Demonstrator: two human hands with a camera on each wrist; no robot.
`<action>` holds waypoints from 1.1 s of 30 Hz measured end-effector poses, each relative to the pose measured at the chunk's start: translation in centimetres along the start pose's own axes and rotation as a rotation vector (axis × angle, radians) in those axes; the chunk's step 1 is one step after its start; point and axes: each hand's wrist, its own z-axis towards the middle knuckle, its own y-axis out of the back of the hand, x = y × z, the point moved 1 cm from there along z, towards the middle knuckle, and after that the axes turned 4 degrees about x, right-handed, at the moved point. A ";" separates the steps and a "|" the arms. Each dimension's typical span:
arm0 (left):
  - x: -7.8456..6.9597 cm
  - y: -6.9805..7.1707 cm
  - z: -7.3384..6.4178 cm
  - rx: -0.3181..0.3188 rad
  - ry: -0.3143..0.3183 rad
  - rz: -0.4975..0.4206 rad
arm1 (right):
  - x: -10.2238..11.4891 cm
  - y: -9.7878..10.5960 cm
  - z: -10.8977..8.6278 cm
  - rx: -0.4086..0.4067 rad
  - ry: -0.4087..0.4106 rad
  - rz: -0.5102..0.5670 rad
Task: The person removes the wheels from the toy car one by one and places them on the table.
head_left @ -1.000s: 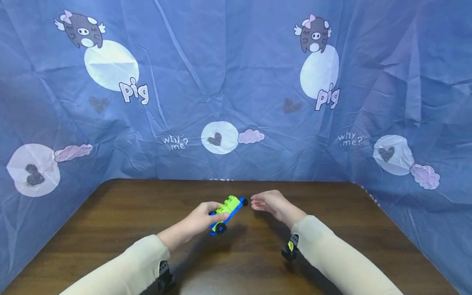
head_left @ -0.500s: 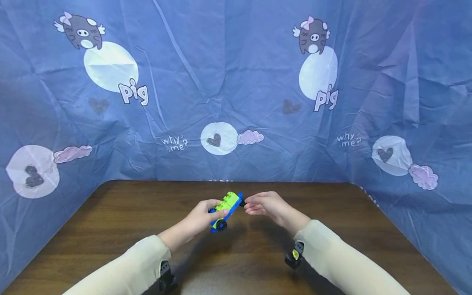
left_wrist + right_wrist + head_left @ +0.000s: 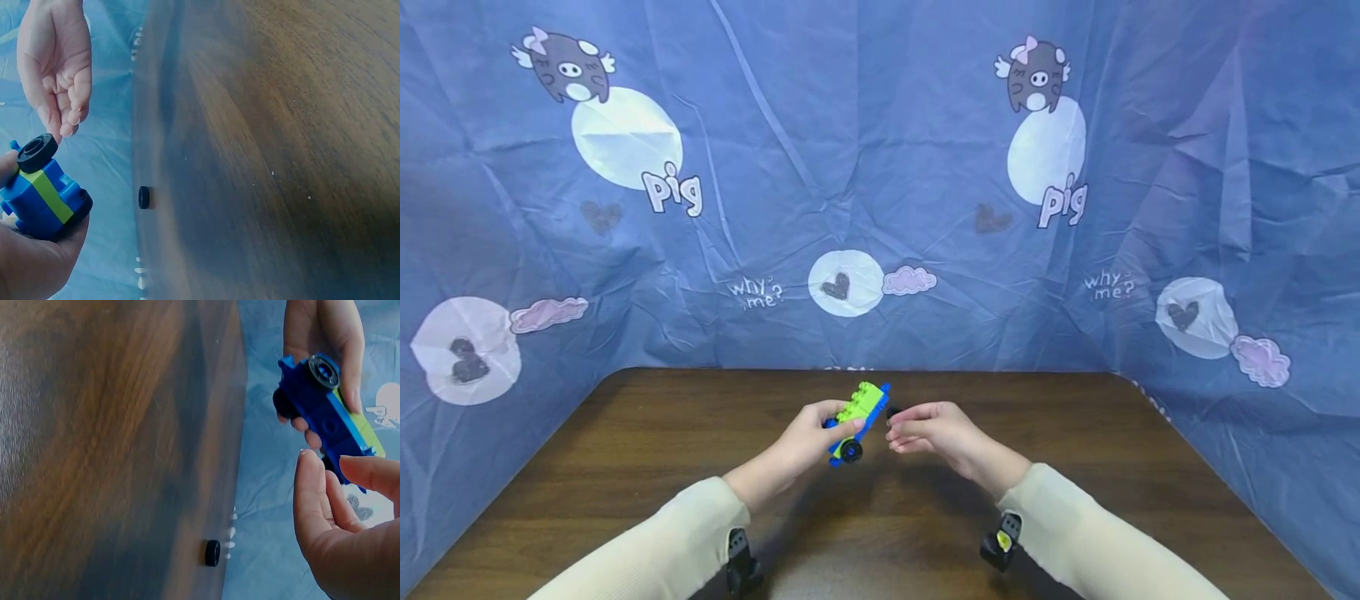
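My left hand [image 3: 808,433] grips a small toy car [image 3: 863,403] of green and blue bricks, raised and tilted above the table. In the right wrist view its blue underside faces me, with black wheels [image 3: 324,372] at one end and a bare blue stub at a far corner. Just right of the car, my right hand [image 3: 934,429] has its fingers lightly bent, thumb apart from forefinger, nothing between them. A loose black wheel [image 3: 144,197] stands on edge on the tabletop; in the head view this wheel [image 3: 892,412] shows beside my right fingertips.
The brown wooden table [image 3: 625,450] reaches back to a blue cloth [image 3: 760,208] printed with pigs and clouds. Black wrist cameras hang below both sleeves, the left camera [image 3: 741,562] and the right camera [image 3: 1000,542].
My right hand has come left and toward me, closer to the car. The left hand has raised the car slightly and shifted it a little left, so the loose wheel shows apart from it.
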 end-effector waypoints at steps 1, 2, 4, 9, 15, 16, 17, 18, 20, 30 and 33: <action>0.0 0.0 0.0 0.001 -0.005 -0.001 | 0.0 -0.2 -0.1 0.007 0.004 0.003; -0.1 0.1 0.0 0.006 -0.013 -0.004 | 0.0 -0.3 -0.1 0.013 0.007 0.005; -0.3 0.1 0.1 0.014 -0.032 -0.010 | 0.1 -0.7 -0.2 0.023 0.015 0.006; -0.9 0.1 0.3 0.036 -0.086 -0.005 | 0.2 -1.3 -0.5 0.044 0.029 -0.004; -1.6 -0.2 0.2 0.039 -0.081 0.005 | 0.4 -2.1 -0.7 0.082 0.013 -0.015; -1.7 -0.3 0.2 0.037 -0.077 0.004 | 0.4 -2.2 -0.7 0.087 0.009 -0.015; -1.7 -0.4 0.2 0.036 -0.076 0.007 | 0.4 -2.3 -0.8 0.092 0.005 -0.014; -1.8 -0.5 0.2 0.035 -0.077 0.011 | 0.4 -2.4 -0.8 0.099 -0.001 -0.016; -1.8 -0.6 0.3 0.035 -0.084 0.018 | 0.3 -2.6 -0.8 0.121 -0.009 -0.021; -1.7 -1.2 0.7 0.010 -0.089 0.021 | 0.0 -3.4 -0.8 0.176 -0.009 -0.069; -1.7 -1.2 0.6 0.001 -0.083 0.010 | 0.0 -3.6 -0.8 0.178 -0.007 -0.093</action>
